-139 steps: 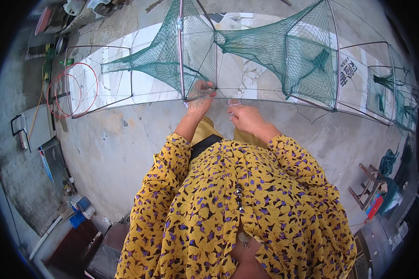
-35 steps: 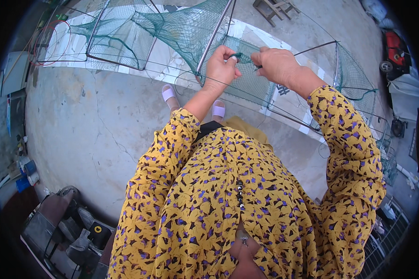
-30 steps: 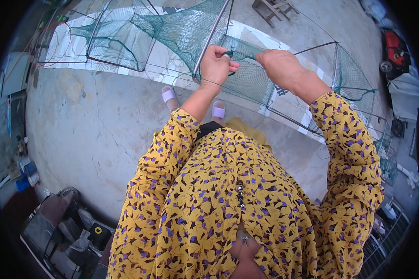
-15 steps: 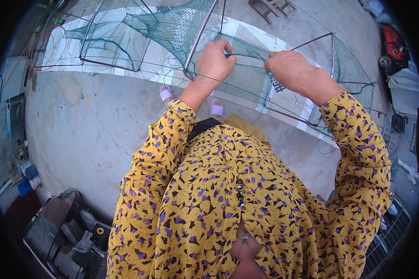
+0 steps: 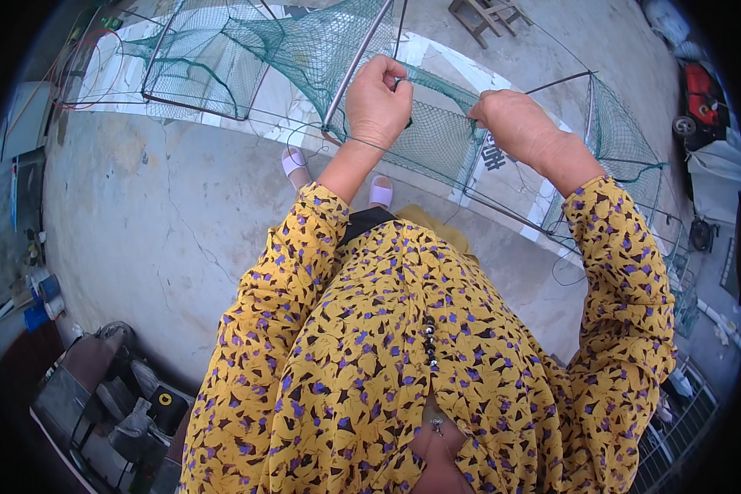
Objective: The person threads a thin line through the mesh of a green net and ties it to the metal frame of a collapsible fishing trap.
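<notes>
A long green mesh fishing net trap (image 5: 445,136) with dark metal rod frames stretches across the far side, above light sheets on the floor. My left hand (image 5: 377,103) is closed on the netting next to a slanted frame rod (image 5: 358,66); its fingertips are partly hidden. To its right, my right hand (image 5: 514,123) pinches the green edge of the same netting. A strip of mesh is drawn taut between the two hands. Another netted section (image 5: 617,132) hangs on its frame at the right.
A wooden stool (image 5: 487,18) stands beyond the net. White printed sheets (image 5: 132,82) lie under it on the concrete floor (image 5: 140,214). At the far right is a red and black wheeled machine (image 5: 700,99). A black chair-like object (image 5: 111,387) sits at the lower left.
My left hand has turned and its fingers have closed in on the netting. The right hand keeps its pinch and has moved slightly. The whole view has shifted a little.
</notes>
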A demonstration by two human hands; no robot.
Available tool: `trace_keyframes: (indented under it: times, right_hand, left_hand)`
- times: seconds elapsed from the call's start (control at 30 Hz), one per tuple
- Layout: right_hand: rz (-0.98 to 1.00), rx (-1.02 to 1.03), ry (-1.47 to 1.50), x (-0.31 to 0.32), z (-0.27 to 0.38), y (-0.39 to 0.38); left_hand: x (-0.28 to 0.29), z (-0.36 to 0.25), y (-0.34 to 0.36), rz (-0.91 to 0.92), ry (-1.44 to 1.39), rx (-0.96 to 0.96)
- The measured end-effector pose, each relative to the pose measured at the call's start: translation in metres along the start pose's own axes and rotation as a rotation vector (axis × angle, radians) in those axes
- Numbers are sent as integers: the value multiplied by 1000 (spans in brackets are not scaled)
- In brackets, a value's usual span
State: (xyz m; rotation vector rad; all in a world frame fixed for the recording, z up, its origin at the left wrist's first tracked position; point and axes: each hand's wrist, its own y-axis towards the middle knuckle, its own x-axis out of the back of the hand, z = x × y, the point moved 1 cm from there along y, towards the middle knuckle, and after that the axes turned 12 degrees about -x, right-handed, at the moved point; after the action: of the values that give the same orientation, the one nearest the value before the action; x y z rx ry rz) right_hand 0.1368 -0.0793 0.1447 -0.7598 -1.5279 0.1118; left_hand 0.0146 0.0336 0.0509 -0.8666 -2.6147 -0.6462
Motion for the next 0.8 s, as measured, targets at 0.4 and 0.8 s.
trace_keyframes:
  times: [0.4, 0.8]
  right_hand:
    - [-115, 29, 27, 1, 3, 3]
    - [-73, -36, 45, 0, 3, 3]
  left_hand:
    - [0, 0, 0, -90, -519, 483]
    - [-8, 15, -1, -89, -398, 258]
